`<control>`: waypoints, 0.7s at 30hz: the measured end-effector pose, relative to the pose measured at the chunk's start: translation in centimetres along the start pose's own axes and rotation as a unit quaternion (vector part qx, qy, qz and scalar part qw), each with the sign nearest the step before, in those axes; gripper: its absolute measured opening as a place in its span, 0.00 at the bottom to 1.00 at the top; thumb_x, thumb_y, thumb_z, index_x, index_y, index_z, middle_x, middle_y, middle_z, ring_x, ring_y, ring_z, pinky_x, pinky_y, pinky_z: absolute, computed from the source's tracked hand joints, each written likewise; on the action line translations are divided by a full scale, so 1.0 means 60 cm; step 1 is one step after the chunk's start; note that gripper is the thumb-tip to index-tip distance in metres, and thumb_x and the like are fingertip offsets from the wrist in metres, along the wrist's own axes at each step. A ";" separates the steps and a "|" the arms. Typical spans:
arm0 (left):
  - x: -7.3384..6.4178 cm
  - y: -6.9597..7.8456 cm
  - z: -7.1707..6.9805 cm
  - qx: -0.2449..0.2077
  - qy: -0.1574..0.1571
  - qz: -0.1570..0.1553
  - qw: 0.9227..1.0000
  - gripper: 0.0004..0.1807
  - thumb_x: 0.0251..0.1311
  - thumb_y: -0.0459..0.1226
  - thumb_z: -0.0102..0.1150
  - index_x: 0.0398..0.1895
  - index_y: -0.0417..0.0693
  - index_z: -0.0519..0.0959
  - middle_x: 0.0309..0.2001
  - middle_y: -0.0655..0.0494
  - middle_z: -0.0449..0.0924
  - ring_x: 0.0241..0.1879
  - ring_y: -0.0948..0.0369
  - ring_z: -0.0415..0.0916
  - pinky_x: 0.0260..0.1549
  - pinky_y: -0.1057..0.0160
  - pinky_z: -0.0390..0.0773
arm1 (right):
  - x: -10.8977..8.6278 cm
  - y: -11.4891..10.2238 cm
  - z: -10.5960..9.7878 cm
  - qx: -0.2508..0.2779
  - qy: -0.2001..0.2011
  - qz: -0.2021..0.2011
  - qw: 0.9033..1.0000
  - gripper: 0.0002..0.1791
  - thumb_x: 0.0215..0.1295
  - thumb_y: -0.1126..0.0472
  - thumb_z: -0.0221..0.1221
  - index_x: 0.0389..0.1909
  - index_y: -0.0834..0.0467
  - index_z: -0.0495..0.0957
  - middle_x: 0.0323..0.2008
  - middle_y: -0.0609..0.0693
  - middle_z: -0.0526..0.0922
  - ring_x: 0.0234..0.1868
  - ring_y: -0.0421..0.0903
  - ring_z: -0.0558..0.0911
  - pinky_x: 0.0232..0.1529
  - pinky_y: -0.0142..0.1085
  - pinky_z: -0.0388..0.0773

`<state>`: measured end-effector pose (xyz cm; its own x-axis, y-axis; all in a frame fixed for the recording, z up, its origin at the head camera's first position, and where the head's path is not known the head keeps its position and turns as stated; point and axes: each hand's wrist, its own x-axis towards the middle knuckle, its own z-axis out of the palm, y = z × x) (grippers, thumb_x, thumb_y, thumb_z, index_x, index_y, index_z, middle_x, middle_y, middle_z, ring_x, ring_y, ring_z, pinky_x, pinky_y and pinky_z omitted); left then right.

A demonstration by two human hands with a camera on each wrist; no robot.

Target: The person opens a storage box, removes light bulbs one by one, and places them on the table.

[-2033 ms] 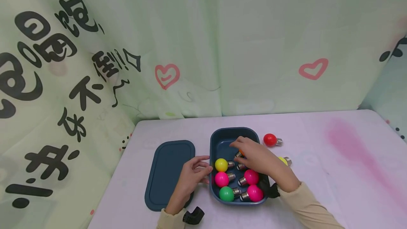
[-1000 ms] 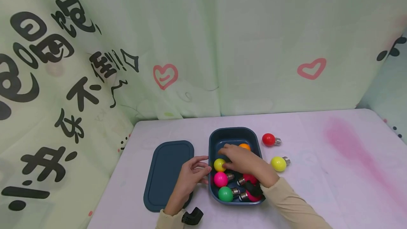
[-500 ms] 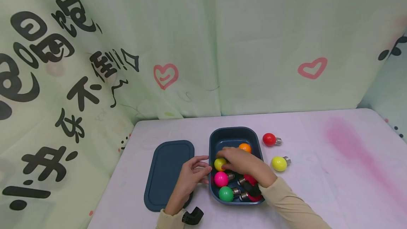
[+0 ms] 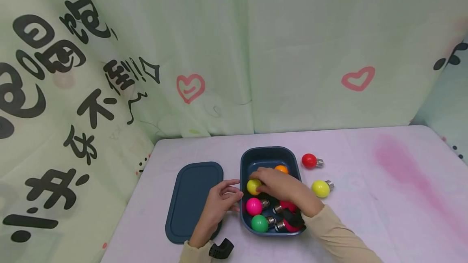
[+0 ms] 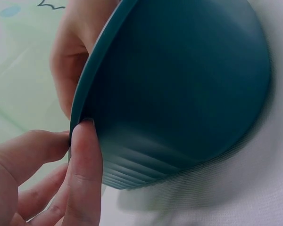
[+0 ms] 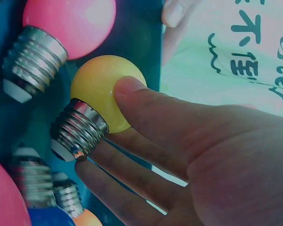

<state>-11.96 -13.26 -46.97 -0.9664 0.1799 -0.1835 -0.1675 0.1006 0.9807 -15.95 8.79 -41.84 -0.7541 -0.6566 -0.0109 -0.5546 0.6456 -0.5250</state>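
A deep blue box stands on the table, with light bulbs lying in it. My right hand reaches in over its right side and holds a yellow light bulb by the globe, thumb on top and fingers beneath. The bulb's screw base points away from the palm. At the box's left side, my left hand pinches the rim between thumb and finger, as the left wrist view shows. Beside the yellow bulb lie a pink bulb and a green bulb. An orange bulb peeks out behind my right hand.
Left of the box lies a flat blue lid. On the table to its right are a red bulb and another yellow bulb. A blue bulb shows low in the right wrist view. A printed curtain hangs behind the table.
My right hand has moved leftward inside the box, from near the orange bulb to the yellow bulb, and now holds it. My left hand has stayed at the rim.
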 end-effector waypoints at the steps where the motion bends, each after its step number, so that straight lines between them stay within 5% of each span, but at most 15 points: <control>1: 0.000 0.000 0.000 -0.001 0.000 -0.001 1.000 0.26 0.63 0.37 0.66 0.63 0.42 0.74 0.39 0.52 0.81 0.29 0.63 0.82 0.30 0.64 0.86 | -0.002 0.001 -0.002 -0.003 0.003 -0.003 1.000 0.19 0.66 0.62 0.64 0.56 0.63 0.78 0.45 0.52 0.82 0.46 0.48 0.80 0.53 0.43 0.83; 10: 0.000 0.000 -0.001 -0.008 -0.003 0.002 1.000 0.26 0.63 0.37 0.66 0.64 0.41 0.74 0.40 0.52 0.81 0.29 0.63 0.81 0.30 0.65 0.86 | -0.027 0.001 -0.028 -0.003 0.032 0.001 0.999 0.20 0.63 0.61 0.66 0.56 0.59 0.78 0.43 0.49 0.81 0.40 0.42 0.79 0.40 0.30 0.83; 21: -0.003 0.002 0.000 -0.008 -0.001 0.007 1.000 0.27 0.61 0.37 0.68 0.63 0.41 0.74 0.39 0.51 0.81 0.28 0.63 0.81 0.30 0.65 0.85 | -0.057 0.011 -0.060 0.002 0.052 0.011 0.999 0.20 0.63 0.63 0.66 0.56 0.58 0.79 0.46 0.50 0.81 0.47 0.48 0.81 0.47 0.38 0.85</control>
<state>-11.82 -13.27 -46.85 -0.9682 0.1829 -0.1705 -0.1576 0.0828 0.9840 -15.02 12.89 -39.07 -0.7987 -0.5981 0.0662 -0.5365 0.6579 -0.5285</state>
